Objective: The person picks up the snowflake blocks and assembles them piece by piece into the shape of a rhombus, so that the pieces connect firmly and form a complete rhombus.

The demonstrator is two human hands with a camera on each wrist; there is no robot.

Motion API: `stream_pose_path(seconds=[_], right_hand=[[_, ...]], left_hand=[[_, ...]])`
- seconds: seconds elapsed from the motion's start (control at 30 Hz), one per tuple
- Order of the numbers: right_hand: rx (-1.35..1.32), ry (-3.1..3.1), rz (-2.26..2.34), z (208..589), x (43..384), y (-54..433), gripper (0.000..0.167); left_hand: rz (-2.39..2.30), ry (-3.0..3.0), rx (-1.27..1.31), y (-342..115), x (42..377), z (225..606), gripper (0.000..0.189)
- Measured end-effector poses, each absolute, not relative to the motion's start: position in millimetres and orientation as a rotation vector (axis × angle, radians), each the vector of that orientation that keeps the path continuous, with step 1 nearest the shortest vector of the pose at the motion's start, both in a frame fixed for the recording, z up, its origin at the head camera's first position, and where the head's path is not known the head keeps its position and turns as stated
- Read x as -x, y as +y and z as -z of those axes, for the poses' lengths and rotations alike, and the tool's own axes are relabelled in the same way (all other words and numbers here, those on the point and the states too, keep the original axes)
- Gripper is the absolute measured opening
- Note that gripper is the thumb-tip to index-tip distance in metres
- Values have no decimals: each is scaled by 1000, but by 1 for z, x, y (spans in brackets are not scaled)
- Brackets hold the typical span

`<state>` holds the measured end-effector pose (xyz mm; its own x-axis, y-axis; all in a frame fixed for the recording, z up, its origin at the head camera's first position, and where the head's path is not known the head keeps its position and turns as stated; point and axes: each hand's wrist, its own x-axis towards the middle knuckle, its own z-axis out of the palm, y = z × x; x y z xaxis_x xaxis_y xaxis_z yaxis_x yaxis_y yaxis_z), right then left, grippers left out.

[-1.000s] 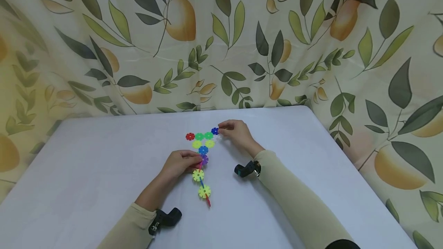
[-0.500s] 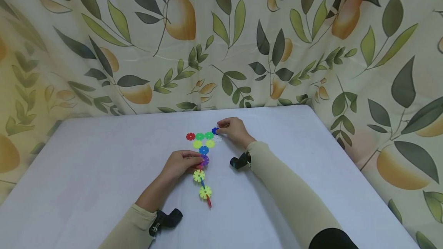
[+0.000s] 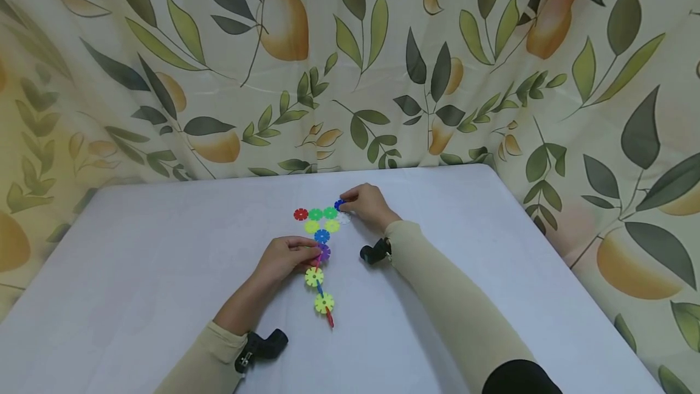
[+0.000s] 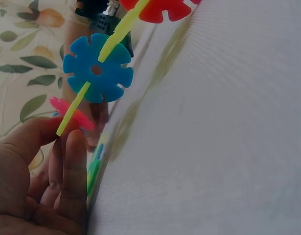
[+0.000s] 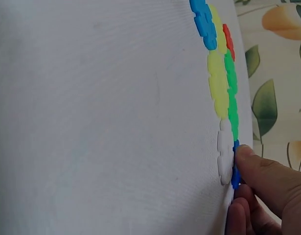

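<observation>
In the head view, several notched plastic discs lie joined on the table. My right hand [image 3: 369, 207] pinches a dark blue disc [image 3: 338, 205] at the upper right end, beside a white disc [image 5: 224, 154] and a green disc [image 3: 330, 213]. My left hand [image 3: 285, 259] holds the chain near a purple disc [image 3: 325, 252]. In the left wrist view its thumb and fingertips are at a pink disc [image 4: 72, 112] and a yellow disc [image 4: 72, 110] seen edge-on. Yellow discs [image 3: 324, 303], a light blue disc [image 4: 97, 68] and a red disc [image 3: 330, 319] run toward me.
A white cloth covers the table [image 3: 180, 272], whose far edge is just beyond the discs. Behind it hangs a curtain [image 3: 355, 78] printed with leaves and fruit. Another red disc [image 3: 301, 214] ends the row at the left.
My right hand and forearm have shifted a little to the left, still at the dark blue disc. The left hand has stayed in place on the chain.
</observation>
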<state>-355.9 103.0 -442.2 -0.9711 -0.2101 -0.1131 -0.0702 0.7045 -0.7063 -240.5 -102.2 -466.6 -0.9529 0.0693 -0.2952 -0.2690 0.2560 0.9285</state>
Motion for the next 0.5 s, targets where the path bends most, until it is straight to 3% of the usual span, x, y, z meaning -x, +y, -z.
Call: stream_pose_path(seconds=[0.5], right_hand=[[219, 2796, 1184, 446, 354, 104, 25]], left_hand=[[-1780, 2233, 162, -101, 240, 469, 25]])
